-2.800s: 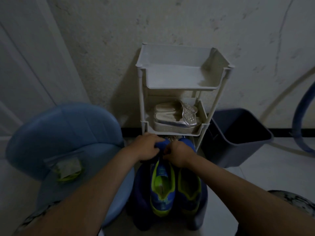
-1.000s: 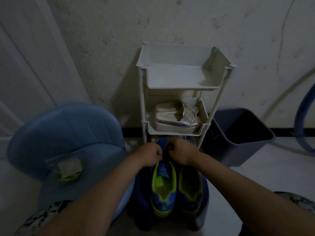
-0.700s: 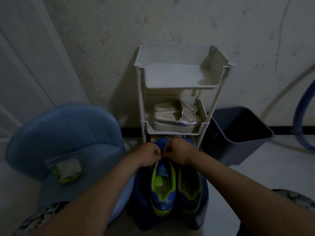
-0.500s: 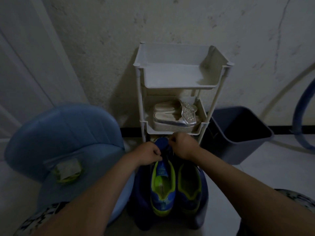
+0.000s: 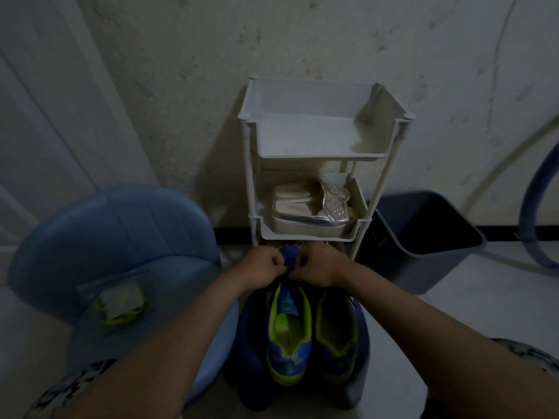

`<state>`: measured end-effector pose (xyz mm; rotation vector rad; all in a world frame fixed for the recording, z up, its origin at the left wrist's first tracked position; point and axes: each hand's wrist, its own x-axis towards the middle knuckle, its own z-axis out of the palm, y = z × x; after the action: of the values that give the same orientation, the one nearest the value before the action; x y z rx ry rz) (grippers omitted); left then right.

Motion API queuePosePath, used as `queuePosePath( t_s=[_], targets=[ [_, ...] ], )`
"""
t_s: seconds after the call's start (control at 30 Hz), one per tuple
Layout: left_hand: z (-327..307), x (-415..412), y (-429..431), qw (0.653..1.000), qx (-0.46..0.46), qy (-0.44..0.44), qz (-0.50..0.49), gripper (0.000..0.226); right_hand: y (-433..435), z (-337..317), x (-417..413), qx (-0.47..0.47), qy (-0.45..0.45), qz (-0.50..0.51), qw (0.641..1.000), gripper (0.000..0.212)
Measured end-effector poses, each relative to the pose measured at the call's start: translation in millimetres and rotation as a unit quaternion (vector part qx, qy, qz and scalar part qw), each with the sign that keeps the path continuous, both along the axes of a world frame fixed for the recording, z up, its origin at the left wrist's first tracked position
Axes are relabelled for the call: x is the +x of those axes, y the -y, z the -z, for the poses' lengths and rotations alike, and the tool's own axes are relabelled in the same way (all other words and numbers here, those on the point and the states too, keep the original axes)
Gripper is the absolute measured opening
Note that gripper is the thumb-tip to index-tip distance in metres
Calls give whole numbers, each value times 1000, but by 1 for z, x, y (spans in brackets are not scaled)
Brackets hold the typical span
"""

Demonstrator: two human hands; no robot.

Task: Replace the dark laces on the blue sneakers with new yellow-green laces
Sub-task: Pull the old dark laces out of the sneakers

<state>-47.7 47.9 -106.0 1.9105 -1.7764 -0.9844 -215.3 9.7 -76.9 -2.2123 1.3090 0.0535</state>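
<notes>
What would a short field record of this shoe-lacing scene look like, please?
left hand: fingers curled, pinching at forefoot of left sneaker
right hand: same spot, facing it
unclear: what exactly is pinched, too dim
right sneaker: alongside, untouched
lace packet: on blue chair, yellow-green inside
silver sandals: rack, middle shelf

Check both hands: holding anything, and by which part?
The left hand and the right hand both pinch the blue sneaker on the left at its toe end. Whether they grip a lace or the fabric there cannot be told.
</notes>
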Motion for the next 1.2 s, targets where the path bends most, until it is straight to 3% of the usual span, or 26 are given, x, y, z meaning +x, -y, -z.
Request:
queuePosePath(
  t_s=[0.13, 0.27, 0.4, 0.47, 0.63, 0.83, 1.07, 1.2],
  targets=[
    [-15, -2, 6, 992, -40, -98, -71, 14, -3, 4, -2, 7, -1, 1, 1000, 26],
    [-24, -2, 11, 979, -79, -163, -97, 16, -2, 8, 2, 24, 78, 28, 996, 20],
    [-24, -4, 9, 980, -81, -164, -78, 9, -2, 12, 6, 17, 125, 36, 991, 25],
    [-23, -5, 9, 980, -77, -167, -71, 14, -2, 14, 7, 17, 136, 38, 990, 14],
    [-24, -4, 9, 981, -11, -173, -88, 26, 3, 19, 6, 14, 165, 75, 983, 17],
    [-4, 0, 2, 996, 75, -44, 20, 11, 6, 14, 7, 1, 239, 182, 954, 18],
    [-3, 3, 2, 999, 37, -33, 2, 19, 12, 19, 6, 24, 241, 200, 949, 21],
    [-14, 3, 7, 990, -30, -111, -80, 29, 6, 18, 7, 107, 233, 145, 956, 9]
  ],
)
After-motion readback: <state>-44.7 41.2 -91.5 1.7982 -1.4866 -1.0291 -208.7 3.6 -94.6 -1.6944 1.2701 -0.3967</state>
